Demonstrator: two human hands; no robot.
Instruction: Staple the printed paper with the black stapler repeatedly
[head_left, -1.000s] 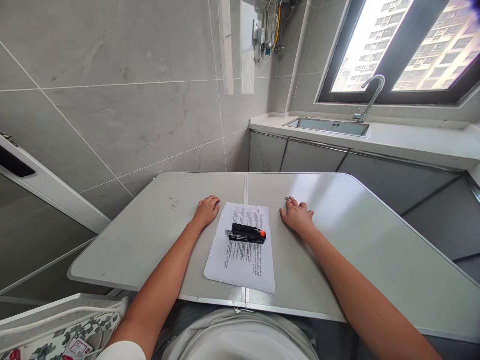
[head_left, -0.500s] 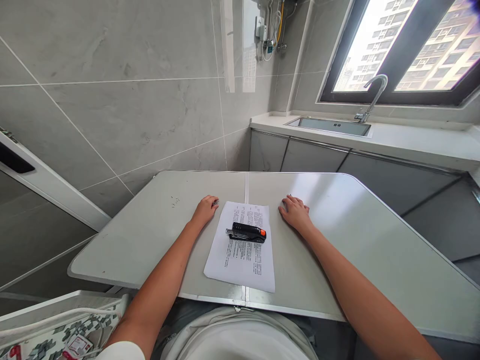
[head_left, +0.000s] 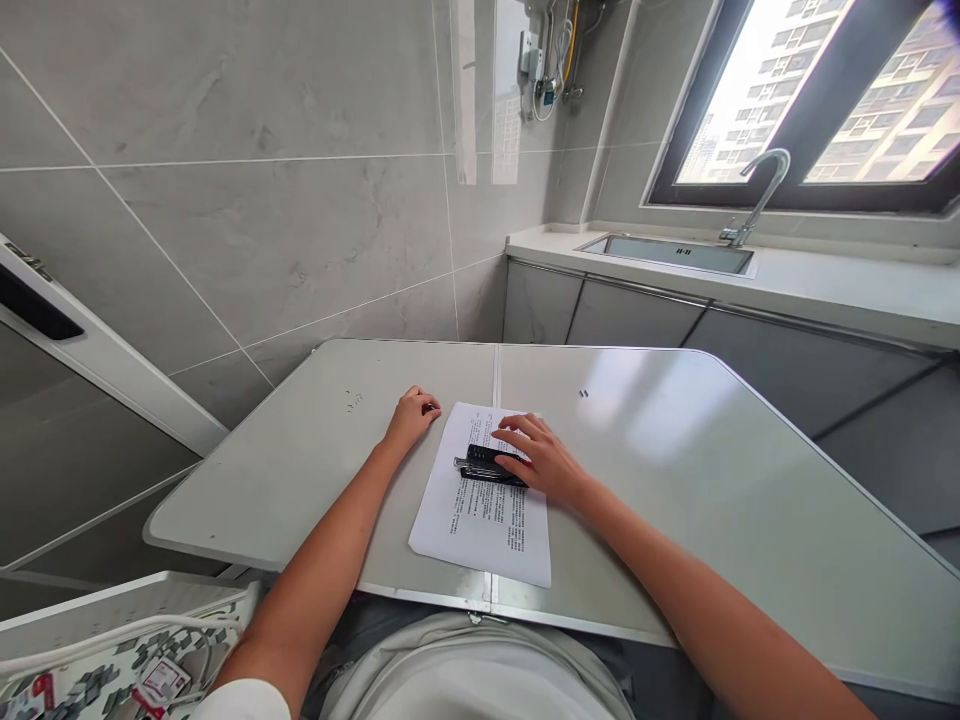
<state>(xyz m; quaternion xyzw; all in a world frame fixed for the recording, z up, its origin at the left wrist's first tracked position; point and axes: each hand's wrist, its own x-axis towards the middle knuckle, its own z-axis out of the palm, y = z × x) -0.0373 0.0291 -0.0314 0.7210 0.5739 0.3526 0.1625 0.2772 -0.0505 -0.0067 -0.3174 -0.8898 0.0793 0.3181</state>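
Observation:
A printed paper sheet (head_left: 480, 520) lies on the grey folding table (head_left: 712, 480) in front of me. A black stapler (head_left: 480, 461) with an orange end rests across the sheet's upper half. My right hand (head_left: 541, 460) lies over the stapler's right end, fingers stretched out across it and hiding the orange tip. My left hand (head_left: 411, 415) rests on the table just left of the sheet's top corner, its fingers curled in with nothing visible in them.
A tiny dark bit (head_left: 583, 393) lies on the table to the right of the sheet. Beyond the table stands a counter with a sink (head_left: 667, 252) and tap (head_left: 757, 195) under a window. A patterned bag (head_left: 112, 670) sits at lower left.
My right hand has moved left from the bare table onto the stapler. The left hand has stayed where it was. The view has shifted slightly.

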